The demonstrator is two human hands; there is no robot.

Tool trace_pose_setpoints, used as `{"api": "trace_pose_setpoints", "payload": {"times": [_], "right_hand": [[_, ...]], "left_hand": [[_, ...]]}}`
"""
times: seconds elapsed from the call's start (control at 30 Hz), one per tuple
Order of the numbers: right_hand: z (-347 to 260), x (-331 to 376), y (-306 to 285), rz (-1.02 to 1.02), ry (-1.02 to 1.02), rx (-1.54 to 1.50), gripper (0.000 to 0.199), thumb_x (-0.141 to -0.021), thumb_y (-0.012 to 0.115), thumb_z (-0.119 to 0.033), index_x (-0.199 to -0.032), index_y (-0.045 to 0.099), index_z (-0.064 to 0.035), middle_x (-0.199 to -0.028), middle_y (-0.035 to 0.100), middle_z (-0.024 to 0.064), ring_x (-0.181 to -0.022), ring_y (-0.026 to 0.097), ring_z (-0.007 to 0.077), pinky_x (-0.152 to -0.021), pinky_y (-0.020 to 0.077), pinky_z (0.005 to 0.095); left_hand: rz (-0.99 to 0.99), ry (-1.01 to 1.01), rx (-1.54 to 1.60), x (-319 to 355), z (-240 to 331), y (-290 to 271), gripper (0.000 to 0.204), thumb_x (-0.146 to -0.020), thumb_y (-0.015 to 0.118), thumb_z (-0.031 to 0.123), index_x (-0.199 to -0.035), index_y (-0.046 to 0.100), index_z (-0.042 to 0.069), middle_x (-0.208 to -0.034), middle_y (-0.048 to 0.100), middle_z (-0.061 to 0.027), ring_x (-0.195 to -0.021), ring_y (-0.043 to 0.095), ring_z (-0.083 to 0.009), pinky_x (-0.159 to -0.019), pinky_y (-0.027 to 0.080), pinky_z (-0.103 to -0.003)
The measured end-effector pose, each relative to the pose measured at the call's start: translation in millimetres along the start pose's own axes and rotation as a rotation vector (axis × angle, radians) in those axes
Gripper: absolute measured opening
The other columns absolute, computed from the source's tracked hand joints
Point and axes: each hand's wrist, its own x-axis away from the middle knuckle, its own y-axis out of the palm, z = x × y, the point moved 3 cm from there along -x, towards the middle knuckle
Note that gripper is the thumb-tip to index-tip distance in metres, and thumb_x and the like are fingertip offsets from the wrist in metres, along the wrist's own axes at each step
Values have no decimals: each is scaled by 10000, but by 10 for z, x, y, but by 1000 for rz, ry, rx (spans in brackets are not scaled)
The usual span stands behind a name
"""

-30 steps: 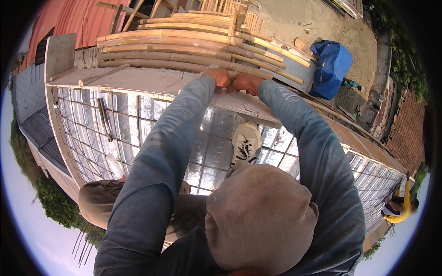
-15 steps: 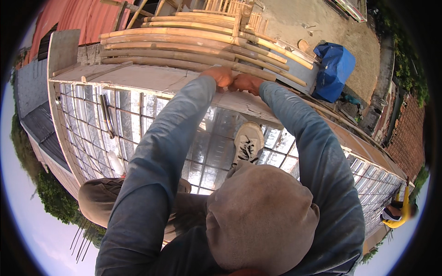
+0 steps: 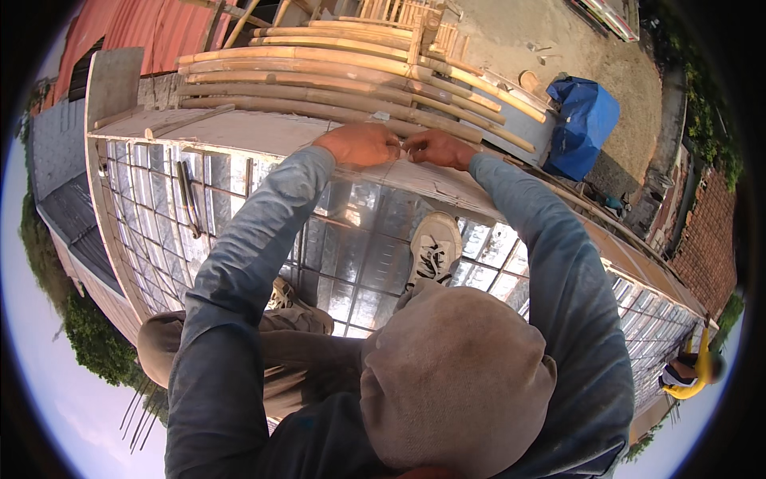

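Note:
At the far edge of the metal deck, my left hand (image 3: pixel 363 145) is closed, fingertips pointing toward the right one. Just across a small gap, my right hand (image 3: pixel 440 149) is bent in a pinch. Whatever lies between their fingertips is too small to make out. Both hands are over the wooden edge board (image 3: pixel 263 129), which runs along the deck's far side. Below them, steel bars (image 3: pixel 355 283) form a grid above the shiny ribbed sheet. My shoe (image 3: pixel 436 247) rests on that grid. A long-handled metal tool (image 3: pixel 188 199) lies on the bars to the left.
Stacked bamboo poles (image 3: pixel 295 72) lie beyond the edge board. A blue tarp (image 3: pixel 584 128) covers something at the far right, above sandy ground (image 3: pixel 511 32). An upright board (image 3: pixel 114 84) stands at the left corner. A person in yellow (image 3: pixel 690 367) is at the far right end.
My hands have drawn apart, the left moving leftward and the right slightly rightward. A small pale scrap now shows on the poles behind them. My view has shifted slightly.

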Motion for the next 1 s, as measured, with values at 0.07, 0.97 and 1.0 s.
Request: {"api": "trace_pose_setpoints", "payload": {"times": [0.07,0.97,1.0], "right_hand": [[-38,-20,-14,-37,-162,142,315,-950,714,-179,-1232,766,-49,-1124,761,119,-1051,671,246,-1011,515,390],[456,-126,-272,114,-124,283,240,-1044,659,-195,-1021,757,23,-858,752,129,-750,686,224,-687,556,386],[451,-229,-213,119,-38,227,236,-1041,654,-180,-1004,755,29,-817,749,112,-699,676,203,-644,552,373]], "left_hand": [[-5,-47,-35,-77,123,27,461,-951,691,453,-1204,795,81,-1255,759,-191,-1138,709,-386,-988,538,-457],[65,-96,-115,-202,124,142,398,-895,670,327,-1216,801,132,-1322,749,-158,-1249,694,-400,-1068,529,-526],[51,-101,-109,-138,101,138,388,-898,667,329,-1203,805,134,-1307,752,-162,-1238,696,-405,-1064,533,-516]]}}
